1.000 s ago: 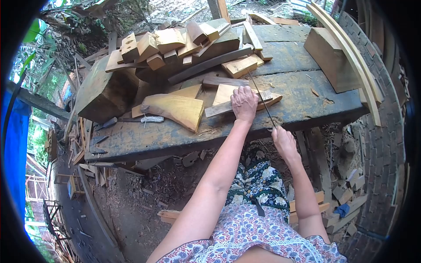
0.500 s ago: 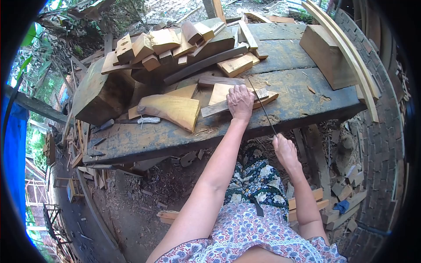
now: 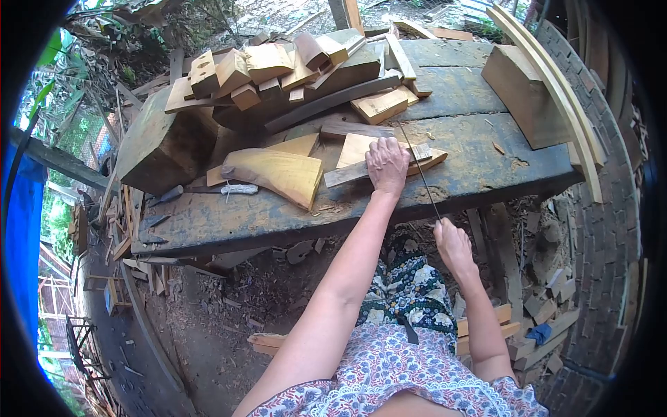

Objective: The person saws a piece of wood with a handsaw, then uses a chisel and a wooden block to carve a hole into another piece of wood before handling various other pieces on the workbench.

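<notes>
My left hand [image 3: 388, 165] is closed over a narrow wooden strip [image 3: 346, 174], pressing it down near the front edge of the workbench. Under and behind the strip lie pale wood pieces [image 3: 356, 147]. In my right hand [image 3: 455, 246], at the near side of the bench, is the handle end of a saw [image 3: 422, 177], mostly hidden by the fingers. Its thin dark blade appears edge-on, slanting away across the wood just right of my left hand. How deep the blade sits in the strip cannot be made out.
A curved yellowish wood slab [image 3: 276, 172] lies on the worn workbench [image 3: 243, 221] to the left. Several offcuts [image 3: 267, 62] are piled on large timber blocks behind. At right, long curved strips [image 3: 556, 87] lean by a big block [image 3: 517, 94]. Scraps litter the ground.
The whole view has shifted slightly, moving the bench right and down. Both hands keep their grip; the right hand and saw have moved only a little.
</notes>
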`<action>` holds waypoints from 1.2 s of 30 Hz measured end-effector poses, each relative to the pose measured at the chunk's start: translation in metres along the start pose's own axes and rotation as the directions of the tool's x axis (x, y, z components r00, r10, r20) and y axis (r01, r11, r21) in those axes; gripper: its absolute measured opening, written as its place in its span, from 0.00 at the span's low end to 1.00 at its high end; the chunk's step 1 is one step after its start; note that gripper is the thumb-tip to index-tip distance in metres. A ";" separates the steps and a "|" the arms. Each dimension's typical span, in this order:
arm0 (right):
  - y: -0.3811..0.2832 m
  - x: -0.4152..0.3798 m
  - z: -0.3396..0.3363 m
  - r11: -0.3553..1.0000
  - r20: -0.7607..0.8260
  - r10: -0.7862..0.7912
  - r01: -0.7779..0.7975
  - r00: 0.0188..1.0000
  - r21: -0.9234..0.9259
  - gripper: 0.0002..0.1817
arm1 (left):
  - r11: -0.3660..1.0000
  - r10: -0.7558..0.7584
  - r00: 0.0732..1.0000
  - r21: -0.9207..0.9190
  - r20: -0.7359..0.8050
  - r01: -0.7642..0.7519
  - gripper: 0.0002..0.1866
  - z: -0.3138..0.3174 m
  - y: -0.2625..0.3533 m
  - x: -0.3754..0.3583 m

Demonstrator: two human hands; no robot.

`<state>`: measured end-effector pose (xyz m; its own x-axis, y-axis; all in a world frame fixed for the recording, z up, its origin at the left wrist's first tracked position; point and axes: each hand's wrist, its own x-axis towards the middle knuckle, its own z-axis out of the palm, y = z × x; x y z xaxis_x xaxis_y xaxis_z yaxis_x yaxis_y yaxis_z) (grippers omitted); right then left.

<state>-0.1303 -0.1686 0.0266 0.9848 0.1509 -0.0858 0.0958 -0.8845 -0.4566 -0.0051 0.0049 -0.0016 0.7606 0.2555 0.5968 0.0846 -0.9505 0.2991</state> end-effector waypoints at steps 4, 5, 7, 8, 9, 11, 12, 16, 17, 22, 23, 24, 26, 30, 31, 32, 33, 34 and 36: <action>0.005 0.002 0.000 1.000 -0.007 -0.002 0.002 1.000 -0.009 0.13 | 1.000 0.004 1.000 -0.006 0.004 -0.004 0.07 0.001 -0.001 -0.001; 0.001 0.011 -0.002 1.000 -0.013 -0.014 0.014 1.000 -0.007 0.14 | 1.000 0.009 1.000 -0.007 0.001 -0.008 0.07 0.001 -0.001 0.000; -0.008 0.031 -0.005 1.000 -0.007 -0.014 0.014 1.000 -0.001 0.16 | 1.000 -0.004 1.000 -0.010 0.011 0.004 0.08 0.000 -0.001 -0.001; -0.011 0.036 -0.004 1.000 -0.012 -0.011 0.011 1.000 0.002 0.16 | 1.000 0.002 1.000 -0.012 0.010 -0.002 0.08 0.000 0.000 -0.001; -0.014 0.040 -0.002 1.000 -0.031 -0.022 0.022 0.999 -0.023 0.16 | 1.000 -0.003 1.000 -0.002 0.018 0.003 0.08 0.000 0.000 -0.001; -0.017 0.041 -0.003 1.000 -0.033 -0.019 0.018 0.999 -0.025 0.16 | 1.000 -0.007 1.000 0.009 0.029 0.007 0.08 0.000 0.000 -0.001; -0.016 0.038 -0.005 1.000 -0.032 -0.017 0.016 0.999 -0.024 0.16 | 1.000 -0.001 1.000 0.015 0.021 0.001 0.08 0.000 0.000 -0.001; 0.000 0.005 -0.005 1.000 0.011 0.012 -0.012 1.000 -0.008 0.15 | 0.999 0.014 1.000 0.030 -0.009 -0.013 0.07 0.001 -0.001 -0.001; 0.003 0.000 -0.005 1.000 0.025 0.022 -0.022 0.999 -0.002 0.15 | 1.000 0.010 1.000 0.029 -0.007 -0.010 0.07 0.002 -0.001 -0.001; -0.002 0.015 -0.010 1.000 0.011 -0.005 0.005 1.000 -0.019 0.14 | 1.000 0.003 1.000 0.023 0.001 -0.003 0.07 0.003 -0.001 -0.001; -0.007 0.026 -0.010 0.999 -0.013 -0.039 0.039 0.999 -0.021 0.14 | 1.000 0.005 1.000 0.025 -0.002 -0.005 0.07 0.003 -0.001 -0.001; -0.012 0.036 -0.009 0.997 -0.036 -0.075 0.075 0.997 -0.023 0.15 | 1.000 0.010 1.000 0.022 -0.009 -0.009 0.07 0.003 -0.001 -0.002; -0.016 0.051 -0.001 0.996 -0.055 -0.088 0.087 0.995 -0.027 0.16 | 1.000 0.014 1.000 0.024 -0.021 -0.014 0.07 0.002 -0.002 -0.001; -0.018 0.049 0.000 0.999 -0.043 -0.047 0.046 0.998 -0.029 0.16 | 0.999 0.045 0.998 0.006 -0.038 -0.045 0.07 0.001 -0.001 -0.004; -0.019 0.047 0.001 0.999 -0.029 -0.034 0.033 0.999 -0.029 0.16 | 0.998 0.060 0.997 0.003 -0.039 -0.060 0.07 0.000 -0.002 -0.004; -0.019 0.045 0.004 0.999 -0.025 -0.036 0.035 0.999 -0.027 0.16 | 0.998 0.058 0.998 0.007 -0.036 -0.058 0.07 -0.002 -0.003 -0.005; -0.018 0.044 0.006 0.999 -0.029 -0.034 0.034 0.999 -0.014 0.16 | 0.998 0.054 0.998 -0.012 -0.022 -0.054 0.07 -0.003 -0.003 -0.005; -0.018 0.044 0.007 0.999 -0.035 -0.035 0.035 0.999 -0.005 0.16 | 0.998 0.048 0.999 -0.034 -0.011 -0.049 0.06 -0.003 -0.002 -0.005; -0.021 0.047 0.006 1.000 -0.030 -0.027 0.027 0.999 0.000 0.17 | 0.998 0.046 0.999 -0.039 -0.011 -0.047 0.07 -0.003 -0.003 -0.004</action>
<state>-0.0872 -0.1406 0.0269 0.9857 0.1620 -0.0470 0.1227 -0.8800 -0.4589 -0.0107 0.0069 -0.0023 0.7566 0.2132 0.6181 0.0240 -0.9538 0.2996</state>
